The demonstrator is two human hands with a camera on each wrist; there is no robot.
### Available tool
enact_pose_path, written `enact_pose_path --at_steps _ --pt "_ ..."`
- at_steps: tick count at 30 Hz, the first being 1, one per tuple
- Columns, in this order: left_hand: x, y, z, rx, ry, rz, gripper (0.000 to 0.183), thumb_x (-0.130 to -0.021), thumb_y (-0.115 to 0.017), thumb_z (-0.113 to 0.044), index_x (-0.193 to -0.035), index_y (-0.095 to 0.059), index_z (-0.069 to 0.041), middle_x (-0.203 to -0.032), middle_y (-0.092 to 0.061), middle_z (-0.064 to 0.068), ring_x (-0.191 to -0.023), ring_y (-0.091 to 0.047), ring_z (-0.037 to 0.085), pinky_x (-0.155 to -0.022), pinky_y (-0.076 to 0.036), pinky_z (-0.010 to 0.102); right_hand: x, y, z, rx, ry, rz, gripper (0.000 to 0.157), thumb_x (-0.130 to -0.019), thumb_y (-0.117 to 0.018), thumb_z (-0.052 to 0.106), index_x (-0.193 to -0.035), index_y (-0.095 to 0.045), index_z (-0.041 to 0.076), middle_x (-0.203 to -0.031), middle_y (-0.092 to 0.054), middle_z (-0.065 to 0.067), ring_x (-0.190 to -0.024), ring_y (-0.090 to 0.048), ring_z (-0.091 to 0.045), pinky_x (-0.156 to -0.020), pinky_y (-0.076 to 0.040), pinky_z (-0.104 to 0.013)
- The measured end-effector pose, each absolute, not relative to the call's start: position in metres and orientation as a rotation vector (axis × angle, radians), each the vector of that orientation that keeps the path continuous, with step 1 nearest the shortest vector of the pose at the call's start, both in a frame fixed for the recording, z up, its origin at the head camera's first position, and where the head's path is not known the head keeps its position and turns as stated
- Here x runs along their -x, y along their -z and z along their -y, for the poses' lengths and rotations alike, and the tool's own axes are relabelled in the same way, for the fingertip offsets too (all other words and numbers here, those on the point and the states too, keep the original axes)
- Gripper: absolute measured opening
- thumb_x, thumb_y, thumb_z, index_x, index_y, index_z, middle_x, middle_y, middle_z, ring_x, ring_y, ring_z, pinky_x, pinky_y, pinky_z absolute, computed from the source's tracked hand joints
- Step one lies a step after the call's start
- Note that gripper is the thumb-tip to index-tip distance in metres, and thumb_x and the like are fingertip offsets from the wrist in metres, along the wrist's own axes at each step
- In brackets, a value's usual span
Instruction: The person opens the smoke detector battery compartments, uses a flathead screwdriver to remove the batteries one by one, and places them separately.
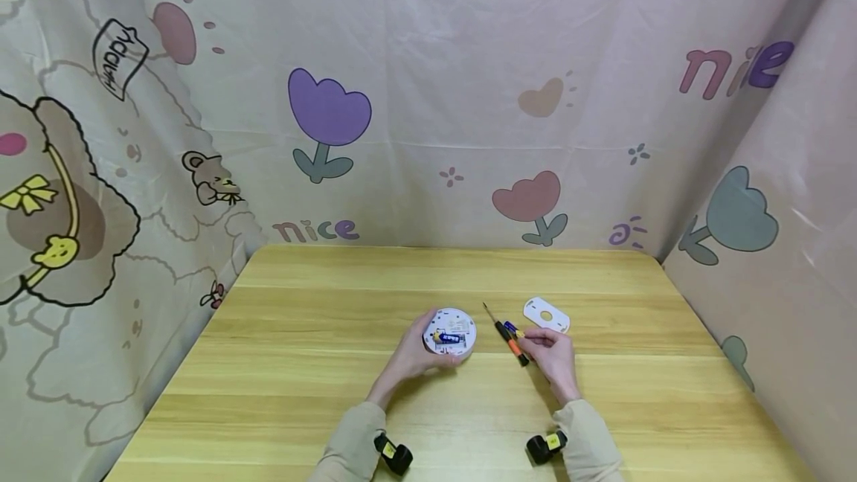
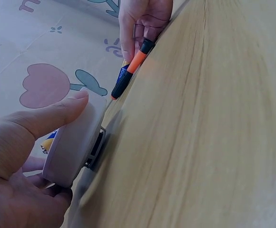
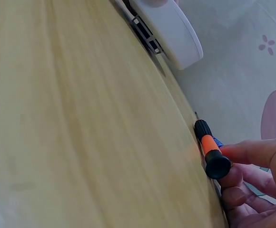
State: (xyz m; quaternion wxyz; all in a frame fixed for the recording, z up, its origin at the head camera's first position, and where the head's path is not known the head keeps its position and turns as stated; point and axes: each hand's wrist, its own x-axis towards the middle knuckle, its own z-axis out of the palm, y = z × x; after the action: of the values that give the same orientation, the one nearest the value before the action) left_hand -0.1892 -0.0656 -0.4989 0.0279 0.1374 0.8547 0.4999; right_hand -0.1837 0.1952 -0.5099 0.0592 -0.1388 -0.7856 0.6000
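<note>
I have the left hand [image 1: 411, 354] curled around the rim of a round white plastic device [image 1: 460, 322], thumb and fingers spread to its width, above the pale wood-grain counter [image 1: 301, 393]; a blue-and-yellow cylindrical battery [image 1: 452, 338] lies at its face; the right hand [image 1: 554, 354] has its fingers closed to a pinch on the yellow end of a second blue battery [image 1: 512, 328], just beside a slim black-and-orange screwdriver [image 1: 514, 346] and near a white oblong plate with a round hole [image 1: 534, 309]; I judge that a low knuckle could set the screwdriver rolling; a tilt on the left could spill the first battery, as I can't tell whether it is seated; the device's markings are too small to read, a dark slotted part [image 2: 97, 147] at its back shows only edge-on, and the screwdriver hides most of the second battery in the right wrist view.
</note>
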Motion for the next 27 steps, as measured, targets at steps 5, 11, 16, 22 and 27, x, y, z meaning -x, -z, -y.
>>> enact_pose_path --at_steps 5,11,16,22,27 --pt "0.1892 0.4999 0.0650 -0.411 -1.541 -2.640 0.106 -0.055 -0.083 -0.033 -0.140 -0.026 -0.007 -0.142 -0.031 0.018 -0.129 -0.030 0.039 -0.105 -0.025 0.058 0.1836 0.5085 -0.1959 0.420 -1.764 2.420 0.030 -0.069 -0.074 0.010 -0.095 -0.064 -0.003 -0.084 -0.068 -0.011 -0.065 -0.059 -0.006 -0.059 -0.050 -0.016" --pt "0.1885 0.4998 0.0649 -0.409 -1.575 -2.617 0.106 -0.055 -0.083 -0.031 -0.140 -0.025 -0.007 -0.142 -0.031 0.018 -0.129 -0.030 0.039 -0.106 -0.024 0.058 0.1849 0.5094 -0.1970 0.400 -1.692 2.460 0.028 -0.068 -0.074 0.011 -0.092 -0.066 -0.001 -0.080 -0.068 -0.010 -0.062 -0.057 -0.005 -0.056 -0.048 -0.017" --pt "0.1875 0.4982 0.0645 -0.382 -1.587 -2.598 0.107 -0.054 -0.084 -0.031 -0.140 -0.025 -0.008 -0.143 -0.031 0.016 -0.130 -0.029 0.036 -0.107 -0.023 0.056 0.1867 0.5121 -0.1982 0.364 -1.638 2.487 0.027 -0.067 -0.075 0.011 -0.089 -0.067 -0.001 -0.078 -0.067 -0.009 -0.060 -0.056 -0.005 -0.055 -0.049 -0.017" --pt "0.1873 0.4976 0.0645 -0.378 -1.590 -2.589 0.107 -0.054 -0.084 -0.031 -0.140 -0.025 -0.007 -0.143 -0.031 0.017 -0.130 -0.029 0.037 -0.107 -0.023 0.057 0.1857 0.5110 -0.1972 0.353 -1.599 2.496 0.024 -0.067 -0.075 0.011 -0.087 -0.068 -0.001 -0.077 -0.068 -0.011 -0.060 -0.056 -0.005 -0.055 -0.048 -0.017" --pt "0.1870 0.4979 0.0645 -0.381 -1.599 -2.585 0.106 -0.054 -0.084 -0.030 -0.140 -0.025 -0.007 -0.143 -0.031 0.018 -0.130 -0.029 0.037 -0.107 -0.023 0.057 0.1843 0.5092 -0.1969 0.362 -1.590 2.504 0.023 -0.067 -0.075 0.011 -0.086 -0.068 0.000 -0.077 -0.068 -0.011 -0.060 -0.057 -0.006 -0.055 -0.048 -0.017"
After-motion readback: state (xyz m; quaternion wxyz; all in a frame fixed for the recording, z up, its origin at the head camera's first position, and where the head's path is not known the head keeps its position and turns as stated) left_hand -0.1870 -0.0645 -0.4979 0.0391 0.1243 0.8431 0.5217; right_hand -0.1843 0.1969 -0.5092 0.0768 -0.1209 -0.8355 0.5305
